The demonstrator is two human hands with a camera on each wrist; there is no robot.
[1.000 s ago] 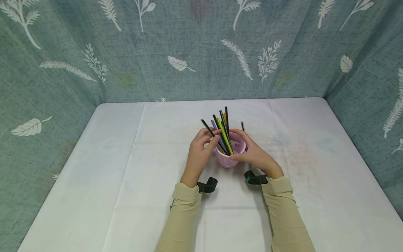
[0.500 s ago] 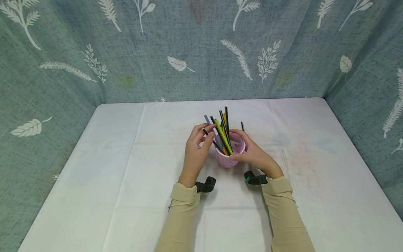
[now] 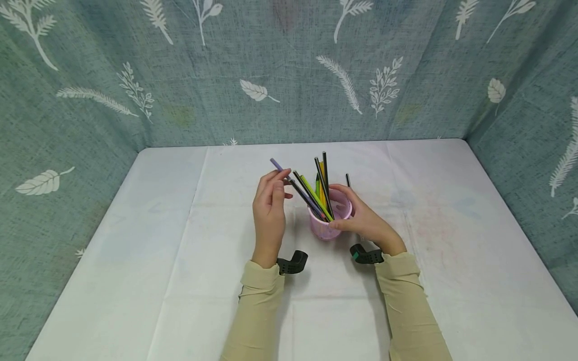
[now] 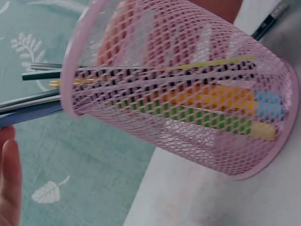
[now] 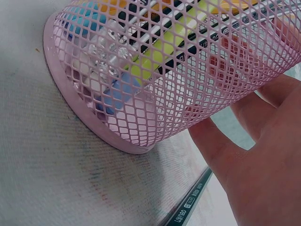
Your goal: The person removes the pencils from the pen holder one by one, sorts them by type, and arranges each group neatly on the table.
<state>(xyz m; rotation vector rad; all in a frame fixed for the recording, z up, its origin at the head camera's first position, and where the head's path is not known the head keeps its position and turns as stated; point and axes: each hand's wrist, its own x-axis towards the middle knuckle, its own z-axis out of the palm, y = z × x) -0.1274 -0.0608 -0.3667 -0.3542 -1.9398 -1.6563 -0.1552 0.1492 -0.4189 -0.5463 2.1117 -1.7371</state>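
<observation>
A pink mesh pen cup [image 3: 324, 230] stands on the table, holding several pencils. My right hand [image 3: 368, 219] grips it round its right side, thumb at the near rim. The left hand [image 3: 270, 215] is left of the cup, its fingertips on a purple pencil [image 3: 276, 163] that leans far out over the rim. Beside that pencil lean black pencils [image 3: 300, 188] and a lime-green pencil [image 3: 311, 189]. More black ones stand steeper at the back, near a yellow one [image 3: 322, 188]. The left wrist view shows green and orange barrels [image 4: 211, 99] through the mesh.
A dark pencil [image 5: 190, 202] lies on the white-covered table [image 3: 203, 301], partly hidden by the right hand in the head view. Leaf-patterned green curtains [image 3: 289, 75] rise behind the table and at both sides. Each wrist wears a black strap mount [image 3: 293, 262].
The left hand has moved left, away from the cup. The purple pencil has swung left with it, and the black and lime-green pencils lean further left. The right hand and cup keep their place.
</observation>
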